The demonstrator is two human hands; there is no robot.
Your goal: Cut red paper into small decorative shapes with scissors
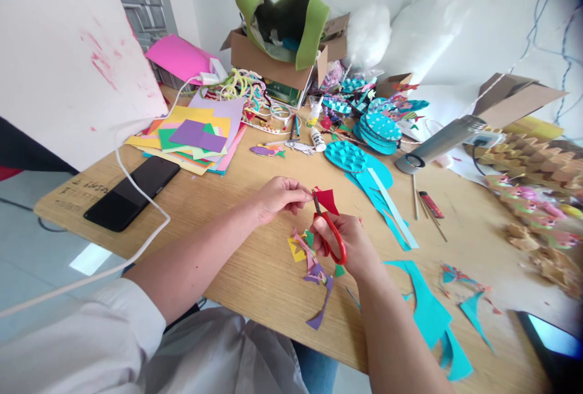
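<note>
White sleeve cloth (107, 333) fills the lower left. The left hand (279, 201) pinches thumb to fingers beside the scissor tips; whether it grips the red paper (328, 200) is unclear. The right hand (357, 245) curls around red-handled scissors (336, 234), near paper scraps (325, 300) on the table (246, 260).

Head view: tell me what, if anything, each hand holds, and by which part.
Right hand: red-handled metal scissors, by the handle loops. Left hand: fingertips beside the left edge of the small red paper, hold unclear.
</note>
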